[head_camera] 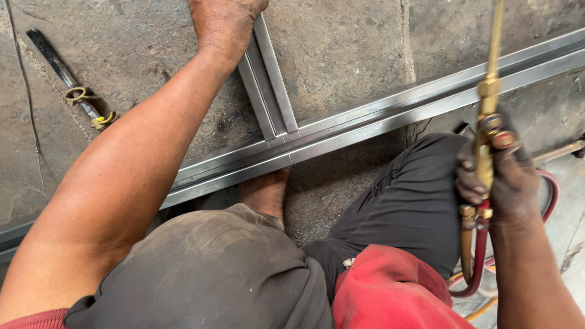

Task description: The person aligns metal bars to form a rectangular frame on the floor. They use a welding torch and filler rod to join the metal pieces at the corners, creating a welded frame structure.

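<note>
Stone floor [353, 42] carries a long steel rail [390, 113]. Nearest, below the rail, the right hand [503, 176] has its grip wrapped around a brass torch [487, 116]. Beyond the rail, the left hand [222, 21] presses on a steel crosspiece [271, 85] joining it; its grip is cut off from view.

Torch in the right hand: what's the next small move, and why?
Probably lower the brass torch toward the T-joint. The right hand holds it upright, its tip out of view and away from the metal, while the left hand presses the short channel against the long rail.
</note>
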